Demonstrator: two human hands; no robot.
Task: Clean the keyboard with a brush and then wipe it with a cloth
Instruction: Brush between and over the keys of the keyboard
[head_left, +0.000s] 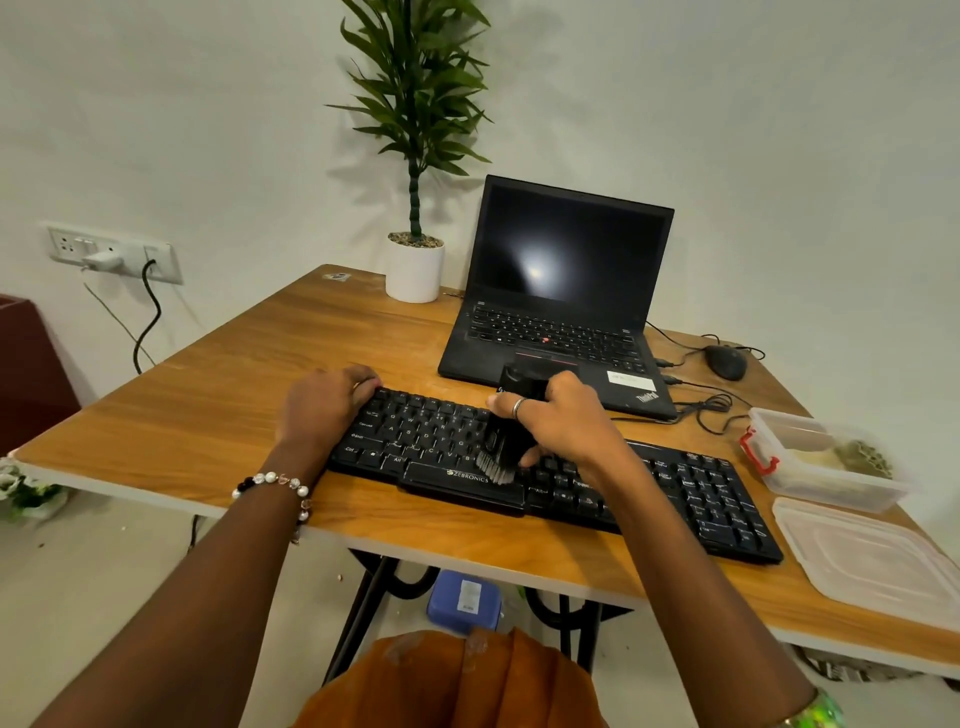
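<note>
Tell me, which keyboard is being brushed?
The separate black keyboard nearest the person, under the brush; the laptop behind lies untouched.

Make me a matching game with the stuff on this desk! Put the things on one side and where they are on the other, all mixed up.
Things:
1. brush
2. plant pot
3. mouse
4. plastic lid

Places:
A. right of the laptop
B. in the right hand, bristles on the keyboard
C. at the table's right edge, in front of the open box
D. at the back, left of the laptop

Pairs: 1-B, 2-D, 3-A, 4-C
</note>
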